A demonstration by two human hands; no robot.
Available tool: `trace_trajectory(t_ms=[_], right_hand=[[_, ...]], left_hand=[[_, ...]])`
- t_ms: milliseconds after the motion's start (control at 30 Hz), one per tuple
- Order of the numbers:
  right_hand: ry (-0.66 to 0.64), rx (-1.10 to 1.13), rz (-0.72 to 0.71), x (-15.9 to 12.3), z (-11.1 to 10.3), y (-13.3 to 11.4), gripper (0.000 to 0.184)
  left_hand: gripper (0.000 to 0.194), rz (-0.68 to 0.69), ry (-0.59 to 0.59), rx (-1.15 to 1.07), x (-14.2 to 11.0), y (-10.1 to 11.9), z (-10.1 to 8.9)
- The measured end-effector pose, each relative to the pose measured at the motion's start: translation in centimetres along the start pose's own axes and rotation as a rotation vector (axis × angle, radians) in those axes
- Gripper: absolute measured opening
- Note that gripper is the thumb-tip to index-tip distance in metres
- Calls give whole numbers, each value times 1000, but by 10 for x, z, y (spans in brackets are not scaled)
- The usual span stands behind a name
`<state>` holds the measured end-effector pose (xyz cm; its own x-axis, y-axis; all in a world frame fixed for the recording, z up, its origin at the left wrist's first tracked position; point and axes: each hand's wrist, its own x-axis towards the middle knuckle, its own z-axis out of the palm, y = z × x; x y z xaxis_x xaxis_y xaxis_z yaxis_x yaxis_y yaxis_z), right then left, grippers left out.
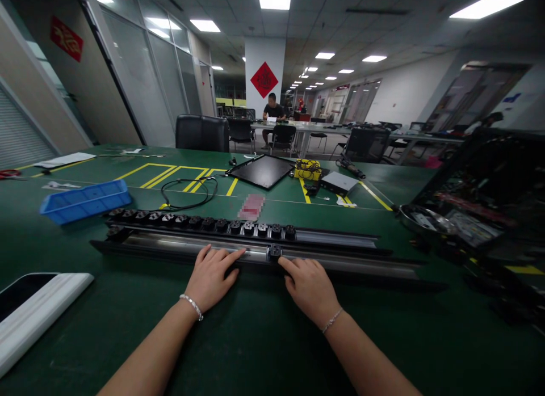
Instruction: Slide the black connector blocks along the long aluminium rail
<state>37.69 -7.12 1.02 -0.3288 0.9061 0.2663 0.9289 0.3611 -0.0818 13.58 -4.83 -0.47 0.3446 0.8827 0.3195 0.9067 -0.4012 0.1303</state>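
A long black metal channel with a shiny inner track (170, 245) lies across the green table before me. In its middle sits a small black socket module (275, 251). My left hand (212, 278) rests on the near edge of the channel, fingers spread, the index finger reaching over the shiny track left of the module. Beside the module's right side is my right hand (311, 289), its index fingertip at the module and its thumb lower down, not wrapped around anything. Just behind, a second black rail (336, 238) carries a row of several black socket modules (221, 224).
A blue plastic bin (87, 201) stands at left, near a coiled black cable (191, 194). Farther back are a dark flat panel (266, 171), a yellow box (307, 169) and a grey box (339, 182). Cluttered equipment (481, 214) fills the right side. A person (273, 109) sits far off.
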Motion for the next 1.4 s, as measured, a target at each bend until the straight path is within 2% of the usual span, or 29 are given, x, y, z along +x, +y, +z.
trace_trajectory(t_ms=[233, 433, 1400], right_hand=[[62, -19, -29, 0, 11, 6, 28], [90, -17, -26, 1, 12, 7, 25], [102, 2, -16, 2, 14, 8, 17]], left_hand=[[45, -2, 5, -8, 0, 0, 0], [46, 0, 3, 7, 0, 0, 1], [45, -7, 11, -37, 0, 1, -1]])
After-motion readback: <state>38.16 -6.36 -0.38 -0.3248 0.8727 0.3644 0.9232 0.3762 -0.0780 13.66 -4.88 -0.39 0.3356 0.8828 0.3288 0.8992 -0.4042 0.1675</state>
